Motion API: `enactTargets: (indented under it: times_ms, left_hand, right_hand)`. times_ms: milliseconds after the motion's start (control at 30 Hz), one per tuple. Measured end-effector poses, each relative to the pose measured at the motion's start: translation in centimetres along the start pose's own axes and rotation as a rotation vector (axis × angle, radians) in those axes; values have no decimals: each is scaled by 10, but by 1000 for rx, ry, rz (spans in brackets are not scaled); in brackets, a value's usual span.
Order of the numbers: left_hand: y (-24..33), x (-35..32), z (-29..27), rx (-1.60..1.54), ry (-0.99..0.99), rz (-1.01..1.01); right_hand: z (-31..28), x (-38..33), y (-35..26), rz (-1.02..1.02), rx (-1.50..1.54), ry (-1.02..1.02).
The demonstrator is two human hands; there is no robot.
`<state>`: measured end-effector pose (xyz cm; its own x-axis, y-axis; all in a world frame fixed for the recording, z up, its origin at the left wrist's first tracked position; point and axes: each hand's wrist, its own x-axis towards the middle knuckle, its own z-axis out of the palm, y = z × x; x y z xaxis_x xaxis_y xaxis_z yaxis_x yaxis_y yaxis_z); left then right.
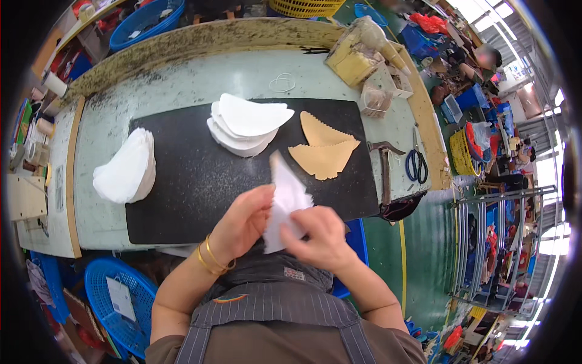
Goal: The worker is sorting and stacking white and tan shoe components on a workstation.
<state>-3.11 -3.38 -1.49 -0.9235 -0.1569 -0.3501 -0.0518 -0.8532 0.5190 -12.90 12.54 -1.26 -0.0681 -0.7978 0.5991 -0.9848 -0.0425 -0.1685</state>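
Close in front of my body, my left hand pinches the left edge of a white zigzag-edged fabric piece, whose upper tip shows tan. The fingers of my right hand are curled against the same piece lower down, slightly blurred. Beyond my hands, a stack of white curved pieces lies on the black mat. To its right rest tan zigzag-edged pieces. Another white stack sits at the mat's left edge, partly over the table.
Blue-handled scissors and a hammer lie at the table's right. A yellowish block and a clear box stand at the back right. A loose string loop lies behind the mat. A blue basket stands at lower left.
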Motion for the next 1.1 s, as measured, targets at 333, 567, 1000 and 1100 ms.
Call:
enactTargets:
  times_ms: [333,567,1000,1100]
  left_hand:
    - [-2,4,-18,410,71,98]
    - [-8,-14,-9,1025,-25,203]
    - [-1,-24,-16,859,-218,-7]
    - [2,-21,-18,582,-146,-84]
  right_hand:
    - [-16,20,-13,218,178,204]
    - [-2,17,8,238,217,-36]
    - [-44,-1,31,1107,1301,325]
    - [-55,-51,31,1075,1307,675]
